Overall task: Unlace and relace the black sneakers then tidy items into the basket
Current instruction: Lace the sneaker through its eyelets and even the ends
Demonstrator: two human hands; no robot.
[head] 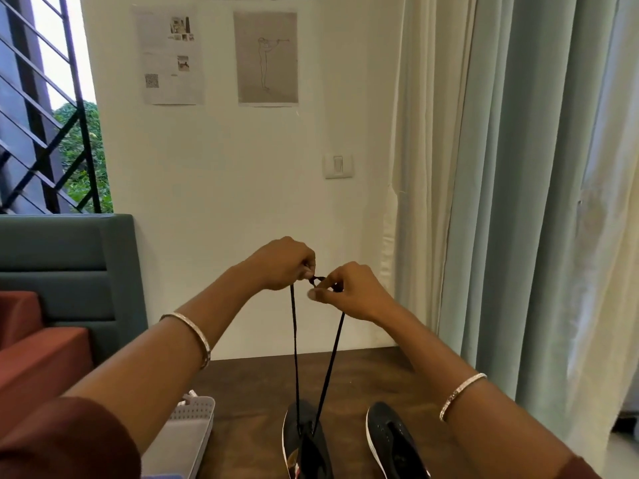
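No word, brand or number can be read. The printed sheet (pixel 168 57) taped to the wall (pixel 242 167) carries lines of small type, too fine to make out, and a QR code (pixel 151 80) near its lower left corner. A red and white label (pixel 294 463) inside the black sneaker (pixel 307 420) is blurred past reading.

Looks to be a living room in a home, going by the teal upholstered sofa (pixel 69 264) with rust cushions (pixel 38 357), long pale curtains (pixel 518 167), paper prints (pixel 265 57) stuck on the white wall (pixel 242 184), a wall switch (pixel 338 165), a barred window (pixel 45 115) onto greenery and a dark wooden table (pixel 363 371).
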